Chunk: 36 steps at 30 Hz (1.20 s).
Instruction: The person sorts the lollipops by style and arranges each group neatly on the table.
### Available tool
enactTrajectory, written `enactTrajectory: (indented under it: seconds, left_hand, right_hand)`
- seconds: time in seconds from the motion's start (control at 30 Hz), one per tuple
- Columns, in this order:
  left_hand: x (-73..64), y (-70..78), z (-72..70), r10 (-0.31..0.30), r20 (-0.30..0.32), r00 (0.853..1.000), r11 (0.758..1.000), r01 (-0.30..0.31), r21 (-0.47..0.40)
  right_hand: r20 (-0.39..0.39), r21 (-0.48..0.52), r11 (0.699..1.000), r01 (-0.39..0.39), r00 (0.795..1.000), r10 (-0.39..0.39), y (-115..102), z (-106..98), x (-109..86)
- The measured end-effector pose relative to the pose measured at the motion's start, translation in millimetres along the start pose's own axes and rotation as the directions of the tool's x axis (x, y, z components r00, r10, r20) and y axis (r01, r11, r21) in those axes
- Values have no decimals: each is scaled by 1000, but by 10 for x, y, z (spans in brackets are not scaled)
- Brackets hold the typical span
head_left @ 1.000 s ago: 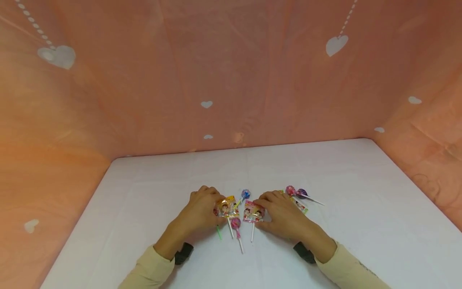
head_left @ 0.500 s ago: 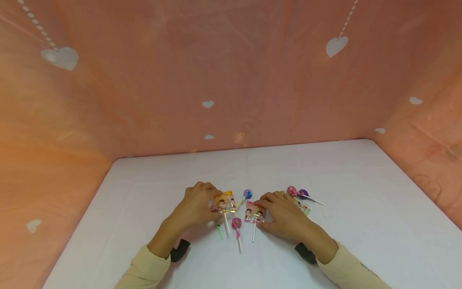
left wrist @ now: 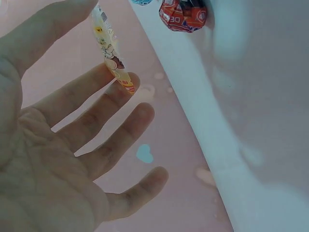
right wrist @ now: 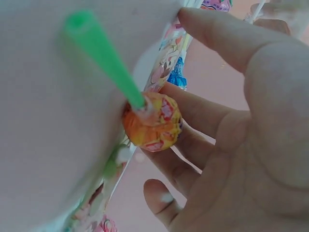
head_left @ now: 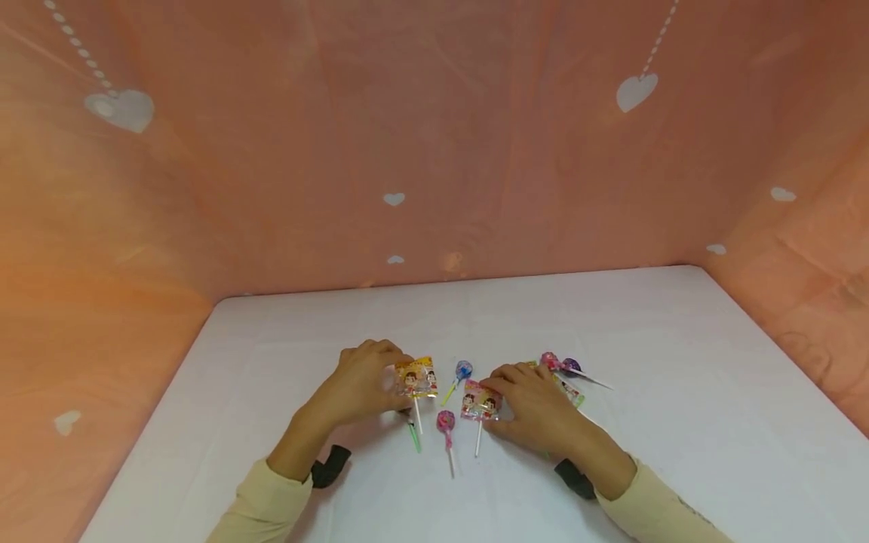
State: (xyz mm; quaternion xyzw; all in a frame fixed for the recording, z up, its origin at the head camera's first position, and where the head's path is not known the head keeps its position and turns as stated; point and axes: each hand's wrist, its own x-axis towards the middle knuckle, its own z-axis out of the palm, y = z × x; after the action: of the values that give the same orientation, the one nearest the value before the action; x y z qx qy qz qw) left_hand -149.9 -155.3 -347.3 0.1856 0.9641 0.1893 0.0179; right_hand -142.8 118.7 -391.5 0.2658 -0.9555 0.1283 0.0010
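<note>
Yellow lollipop (head_left: pixel 416 377) and pink lollipop (head_left: pixel 481 400), pinched in left and right hands (head_left: pixel 363 386) (head_left: pixel 538 407), point their sticks (head_left: pixel 418 416) (head_left: pixel 478 439) bodyward.

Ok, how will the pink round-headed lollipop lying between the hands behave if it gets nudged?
This lollipop would probably swivel rather than roll straight, since one end is ball-shaped and the other a thin stick. It is likely light, being small beside the left hand. The straight stick should probably stay stiff.
</note>
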Motion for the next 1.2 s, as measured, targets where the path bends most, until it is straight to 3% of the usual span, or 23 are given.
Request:
enactTrajectory:
  seconds: [0.37,0.73,1.07,1.2]
  left_hand:
    - [69,-109,-6,-30,-12,999,999,30,-19]
    - [216,-428,-76,-20,-58,998,998,16,-56]
    - [285,-731,-171,-81,44,996,997,81,2]
    - [334,-800,-146,-72,84,994,997,73,-2]
  right_hand:
    - [-6,10,1000,-22,1000,22,-16,27,-28]
    - [-25,-27,1000,-3,1000,3,3,31,-27]
    - [-20,-37,999,-6,1000,6,-3,27,-16]
    - [-12,-32,999,-13,1000,12,-3,34,-13]
